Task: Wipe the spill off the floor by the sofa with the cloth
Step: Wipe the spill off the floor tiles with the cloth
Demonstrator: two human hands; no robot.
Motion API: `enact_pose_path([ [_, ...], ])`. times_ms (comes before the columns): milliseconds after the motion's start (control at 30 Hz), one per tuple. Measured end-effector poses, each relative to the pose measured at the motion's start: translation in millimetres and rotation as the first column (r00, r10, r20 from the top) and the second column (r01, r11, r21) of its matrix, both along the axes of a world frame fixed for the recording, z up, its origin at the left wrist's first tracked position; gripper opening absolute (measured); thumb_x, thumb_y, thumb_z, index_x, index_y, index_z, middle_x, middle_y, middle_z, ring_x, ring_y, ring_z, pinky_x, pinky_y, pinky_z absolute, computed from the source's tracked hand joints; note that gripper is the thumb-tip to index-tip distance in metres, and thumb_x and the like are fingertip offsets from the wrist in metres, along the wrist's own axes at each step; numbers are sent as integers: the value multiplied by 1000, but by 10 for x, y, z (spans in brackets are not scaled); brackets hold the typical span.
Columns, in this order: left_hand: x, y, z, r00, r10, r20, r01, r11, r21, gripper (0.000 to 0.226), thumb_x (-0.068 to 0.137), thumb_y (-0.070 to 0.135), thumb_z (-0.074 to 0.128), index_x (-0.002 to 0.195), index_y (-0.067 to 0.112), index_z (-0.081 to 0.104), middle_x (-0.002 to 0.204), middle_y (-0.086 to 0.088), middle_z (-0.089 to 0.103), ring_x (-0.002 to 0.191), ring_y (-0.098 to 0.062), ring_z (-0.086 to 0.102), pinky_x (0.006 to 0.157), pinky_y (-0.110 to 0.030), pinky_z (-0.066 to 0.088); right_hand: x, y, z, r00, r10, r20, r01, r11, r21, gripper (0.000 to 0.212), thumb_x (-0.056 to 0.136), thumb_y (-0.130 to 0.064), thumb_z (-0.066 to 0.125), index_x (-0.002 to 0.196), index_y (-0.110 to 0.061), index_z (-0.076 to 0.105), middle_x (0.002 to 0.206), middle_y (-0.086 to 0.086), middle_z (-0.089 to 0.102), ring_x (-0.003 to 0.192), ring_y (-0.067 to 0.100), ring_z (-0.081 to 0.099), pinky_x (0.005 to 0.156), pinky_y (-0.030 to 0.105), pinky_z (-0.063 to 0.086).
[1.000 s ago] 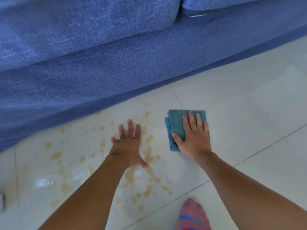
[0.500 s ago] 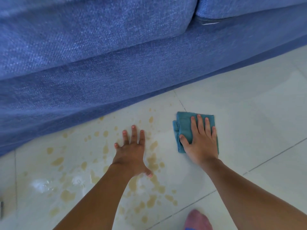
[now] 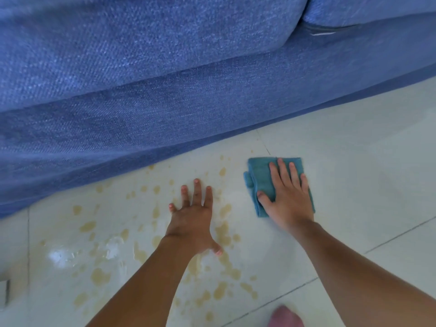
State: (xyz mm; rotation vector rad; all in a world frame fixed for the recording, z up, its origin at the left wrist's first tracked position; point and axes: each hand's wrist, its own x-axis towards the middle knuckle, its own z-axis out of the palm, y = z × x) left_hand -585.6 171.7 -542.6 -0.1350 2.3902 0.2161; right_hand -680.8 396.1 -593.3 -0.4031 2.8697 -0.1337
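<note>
Dozens of yellowish drops and blotches make up the spill (image 3: 151,251), scattered over the pale tiled floor (image 3: 354,161) just in front of the blue sofa (image 3: 165,95), whose front edge runs diagonally across the top of my view. At the far left a patch of the wet tile glares white. My left hand (image 3: 192,220) lies flat on the floor in the middle of the spill, palm down, fingers spread wide and holding nothing — stains show on both sides of it and under my forearm. To its right, past the last drops, the folded teal cloth (image 3: 262,178) sits on clean-looking tile close to the sofa's base, beside a grout line. My right hand (image 3: 289,199) presses flat on top of the cloth, fingers straight and close together, thumb out over its left part — open, not gripping. At the bottom edge, right of centre, a pink sock toe (image 3: 285,318) pokes into view.
</note>
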Motion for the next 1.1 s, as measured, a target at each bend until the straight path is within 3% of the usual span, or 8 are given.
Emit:
enact_pose_path([
  [167,-10,13,-7,1000,10,11,-10,1000,-8,153,56,61,85,150,18,-28,152,-11,-45,143,-43,-29,116,-66,12,-482,-454,75,994,-24,111,25,1000,-12,84,96,-58,36,163,-23,-1,172,-1,-12,157,26,-16,125,51,-10],
  [300,-24,24,-16,1000,13,14,-13,1000,-10,154,56,61,86,150,17,-28,152,-12,-44,143,-43,-28,116,-66,12,-641,-805,170,967,179,183,-179,984,-16,82,97,-55,37,163,-29,-4,171,-4,-16,156,24,-19,125,50,-12],
  [433,-8,5,-15,1000,15,-3,-15,1000,-6,154,55,63,85,150,19,-28,152,-10,-44,144,-42,-28,117,-64,12,-462,-880,153,892,433,131,-416,899,-134,72,96,-48,37,162,-35,12,172,-10,-2,157,18,-12,126,46,-11],
  [500,9,-8,-23,1000,19,-15,-20,1000,-5,154,55,64,84,150,20,-28,152,-9,-44,144,-40,-29,118,-63,11,-298,-795,112,877,472,84,-455,874,-169,71,90,-49,29,160,-38,19,171,-14,6,158,15,-7,126,43,-10],
  [800,30,-5,-5,1000,22,-22,-22,1000,2,153,56,63,85,151,19,-27,152,-10,-44,144,-40,-29,118,-63,10,173,-90,-15,982,191,-1,-191,978,-79,78,92,-58,25,163,-30,12,172,-6,4,158,22,-6,127,50,-2],
  [1100,9,-14,-30,1000,4,-24,-4,1000,-8,155,52,66,85,152,17,-24,155,-12,-40,145,-42,-26,116,-65,14,1207,266,17,988,144,52,-141,988,-58,84,94,-59,37,164,-26,5,172,-1,-1,158,24,-13,125,50,-4],
])
